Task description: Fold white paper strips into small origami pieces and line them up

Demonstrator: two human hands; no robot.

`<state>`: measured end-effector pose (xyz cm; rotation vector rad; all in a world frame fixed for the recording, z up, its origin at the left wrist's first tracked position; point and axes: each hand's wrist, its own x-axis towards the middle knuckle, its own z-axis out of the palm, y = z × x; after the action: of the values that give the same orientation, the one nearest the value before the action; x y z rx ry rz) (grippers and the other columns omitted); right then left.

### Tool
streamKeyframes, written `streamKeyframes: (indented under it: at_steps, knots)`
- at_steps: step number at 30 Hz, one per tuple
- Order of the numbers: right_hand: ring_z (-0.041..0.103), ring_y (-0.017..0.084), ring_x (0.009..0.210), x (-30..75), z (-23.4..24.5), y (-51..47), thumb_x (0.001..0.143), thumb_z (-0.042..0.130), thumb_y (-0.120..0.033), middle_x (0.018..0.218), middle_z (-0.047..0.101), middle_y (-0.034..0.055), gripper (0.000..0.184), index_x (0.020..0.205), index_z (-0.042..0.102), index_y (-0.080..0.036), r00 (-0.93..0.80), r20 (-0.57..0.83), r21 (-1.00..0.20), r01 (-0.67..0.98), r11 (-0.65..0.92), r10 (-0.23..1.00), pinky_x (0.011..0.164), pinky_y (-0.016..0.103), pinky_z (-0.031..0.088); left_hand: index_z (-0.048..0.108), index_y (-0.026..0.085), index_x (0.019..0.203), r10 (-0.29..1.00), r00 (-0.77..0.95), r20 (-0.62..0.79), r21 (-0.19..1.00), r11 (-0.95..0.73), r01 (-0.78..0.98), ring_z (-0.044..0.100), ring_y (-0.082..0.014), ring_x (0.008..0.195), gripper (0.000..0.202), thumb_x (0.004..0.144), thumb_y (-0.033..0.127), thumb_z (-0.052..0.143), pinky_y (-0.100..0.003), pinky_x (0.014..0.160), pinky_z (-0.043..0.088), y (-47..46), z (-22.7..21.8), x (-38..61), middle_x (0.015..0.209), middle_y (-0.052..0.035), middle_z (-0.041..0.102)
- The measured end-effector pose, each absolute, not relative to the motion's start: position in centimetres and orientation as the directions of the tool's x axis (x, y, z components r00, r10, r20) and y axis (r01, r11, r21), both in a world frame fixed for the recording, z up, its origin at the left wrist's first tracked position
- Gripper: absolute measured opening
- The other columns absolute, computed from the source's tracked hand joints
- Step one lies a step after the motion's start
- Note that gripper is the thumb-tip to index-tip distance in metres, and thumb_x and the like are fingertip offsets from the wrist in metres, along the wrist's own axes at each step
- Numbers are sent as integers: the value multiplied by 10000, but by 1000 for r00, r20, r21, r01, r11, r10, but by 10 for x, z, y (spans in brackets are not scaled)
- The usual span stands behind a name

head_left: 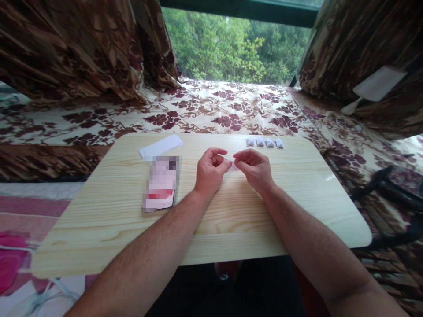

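Observation:
Between my two hands, a little above the wooden table (231,220), is a small piece of white paper (232,165). My left hand (213,168) pinches its left side between thumb and fingers. On the other side, my right hand (254,167) has its thumb and index finger closed on the paper's right edge. Most of the paper is hidden by the fingers, so its exact shape cannot be made out. Beyond my right hand, several small folded white paper pieces (265,143) sit in a row near the table's far edge.
White paper strips (161,146) lie at the table's back left, with a phone (161,182), its screen blurred out, just in front. A flowered cloth (228,105) covers the ledge under the window. Curtains (99,48) hang at both sides. A dark chair-like frame (393,207) stands right.

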<state>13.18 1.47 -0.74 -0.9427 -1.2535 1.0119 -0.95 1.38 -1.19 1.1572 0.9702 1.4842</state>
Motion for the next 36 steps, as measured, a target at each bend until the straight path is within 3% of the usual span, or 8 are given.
streamKeyframes:
  at_steps: [9, 16, 23, 29, 36]
  knots:
    - [579, 134, 623, 132, -12, 15, 706, 710, -205, 714, 693, -4, 109, 812, 733, -215, -4, 277, -956, -100, 276, 961, 591, 287, 446, 669, 202, 963, 978, -65, 199, 954, -208, -216, 455, -84, 528, 275, 700, 160, 735, -217, 524, 362, 14, -12, -8, 594, 61, 511]
    - [583, 123, 615, 133, -10, 16, 704, 725, -170, 708, 696, -12, 116, 811, 738, -215, 67, 302, -942, -131, 309, 951, 590, 277, 446, 613, 193, 1053, 986, 8, 165, 954, -158, -255, 576, -120, 625, 374, 713, 228, 765, -249, 600, 475, 13, -12, -9, 700, 29, 622]
    - [608, 123, 623, 132, -9, 18, 700, 752, -235, 721, 705, -6, 113, 805, 733, -198, 133, 290, -948, -98, 304, 948, 600, 271, 489, 605, 195, 1095, 985, 4, 174, 971, -171, -169, 577, -99, 616, 494, 650, 212, 819, -220, 581, 435, 13, -12, -9, 749, 32, 634]
    - [594, 115, 589, 133, -8, 18, 706, 779, -277, 670, 693, -8, 135, 780, 718, -183, 49, 246, -966, -72, 249, 968, 580, 261, 476, 620, 193, 1047, 974, -77, 211, 961, -221, -164, 560, -98, 604, 406, 681, 207, 795, -221, 581, 428, 15, -13, -10, 712, 35, 635]
    - [549, 104, 541, 135, -7, 16, 729, 779, -302, 605, 639, -22, 186, 709, 641, -179, -36, 202, -979, -42, 201, 979, 540, 251, 433, 614, 189, 1060, 981, -60, 183, 945, -192, -265, 601, -108, 653, 465, 645, 213, 821, -231, 627, 466, 15, -12, -8, 743, 35, 651]
